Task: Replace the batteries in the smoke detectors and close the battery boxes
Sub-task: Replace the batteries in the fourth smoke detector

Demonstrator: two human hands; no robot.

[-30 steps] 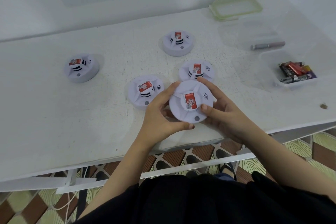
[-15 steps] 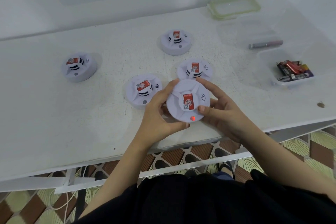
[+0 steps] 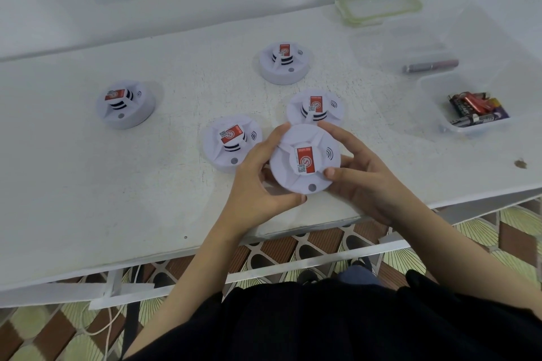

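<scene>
Head view: the held smoke detector (image 3: 305, 159) is at centre frame, over the near edge of the white table (image 3: 88, 184), face up with its red label uppermost (the round indicator at its near rim shows grey). The left hand (image 3: 258, 184) grips the unit's left side, fingers curled round the rim and thumb along the lower edge. The right hand (image 3: 363, 182) grips the right side, thumb pressed on the top face and fingers wrapped over the far rim. The underside is hidden, and it cannot be told whether the unit rests on the table or is lifted. Four further units stand face up: the second detector (image 3: 231, 142) just left of the held one, the third detector (image 3: 315, 107) just above it, the fourth detector (image 3: 284, 63) higher at centre, and the fifth detector (image 3: 125, 104) well apart at left of frame. At right of frame a clear tray (image 3: 434, 88) holds the batteries (image 3: 475, 110). Above it lies a single cell (image 3: 429, 66), and a green-rimmed lid (image 3: 378, 4) lies at upper right.
</scene>
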